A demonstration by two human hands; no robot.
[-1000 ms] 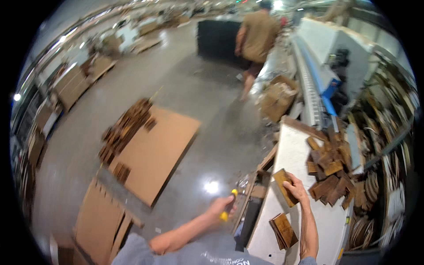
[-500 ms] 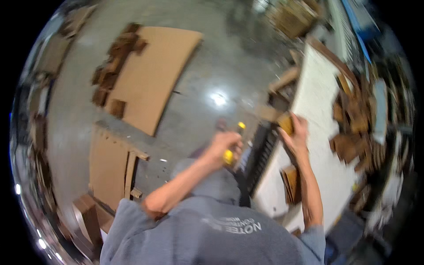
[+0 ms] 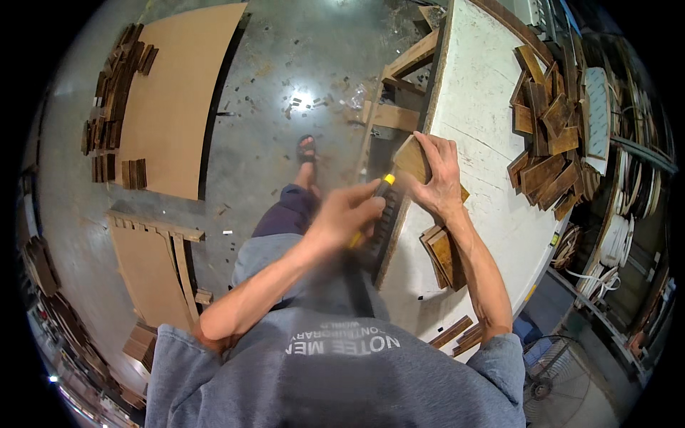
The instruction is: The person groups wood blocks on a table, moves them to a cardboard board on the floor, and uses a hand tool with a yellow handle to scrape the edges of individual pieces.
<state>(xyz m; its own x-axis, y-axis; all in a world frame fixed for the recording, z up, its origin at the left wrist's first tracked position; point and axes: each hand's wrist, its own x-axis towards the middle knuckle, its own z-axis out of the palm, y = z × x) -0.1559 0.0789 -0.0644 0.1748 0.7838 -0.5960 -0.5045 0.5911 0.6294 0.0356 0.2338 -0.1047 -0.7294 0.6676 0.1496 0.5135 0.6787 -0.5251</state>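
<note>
Two hands crowd the counter (image 3: 492, 93) edge: my left hand (image 3: 347, 214) clenched on a yellow-tipped tool (image 3: 371, 210), my right hand (image 3: 437, 178) pinning a wood piece (image 3: 412, 158), so a slip could nick my right fingers (image 3: 428, 146).

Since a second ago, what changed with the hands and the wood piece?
The view tipped down from the hall to the person's lap. The left hand brought the yellow-tipped tool up close to the wood piece, blurred in motion. The right hand still holds that piece at the edge of the white table; the pile of wood pieces stays put.
</note>
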